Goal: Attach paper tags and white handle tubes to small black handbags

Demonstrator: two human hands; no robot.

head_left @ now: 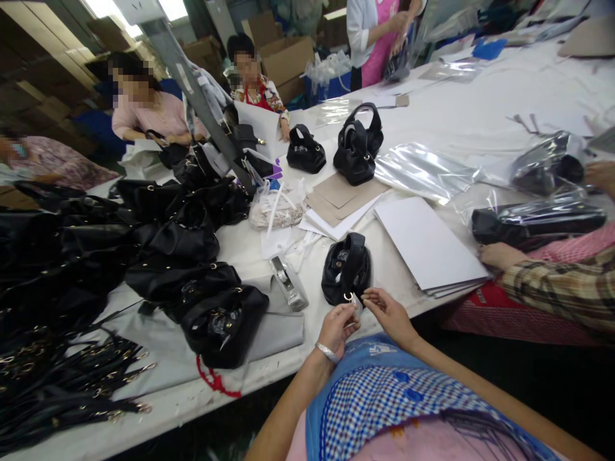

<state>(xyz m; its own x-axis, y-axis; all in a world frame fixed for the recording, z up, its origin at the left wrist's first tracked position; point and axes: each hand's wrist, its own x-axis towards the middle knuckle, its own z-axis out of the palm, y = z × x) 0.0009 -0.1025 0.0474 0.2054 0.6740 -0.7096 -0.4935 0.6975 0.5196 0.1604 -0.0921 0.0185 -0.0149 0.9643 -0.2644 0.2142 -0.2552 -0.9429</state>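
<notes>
White table [480,109]: a pile of black bags [158,243] fills 9 o'clock. Clear plastic sleeves [538,221] at 3 o'clock each hold a black bag. White boards [425,246] lie at 2 o'clock, a tape dispenser [288,282] at 10. The small black handbag [346,269] sits at 12, at the near edge. Left hand [337,328] and right hand [390,314] are pinched closed on its tag [356,302].

White table [480,109] under black handbags [177,238]

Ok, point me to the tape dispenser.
Head view, lower middle: the tape dispenser lies on the white table, just left of the small black handbag and right of the pile of black bags.
</notes>
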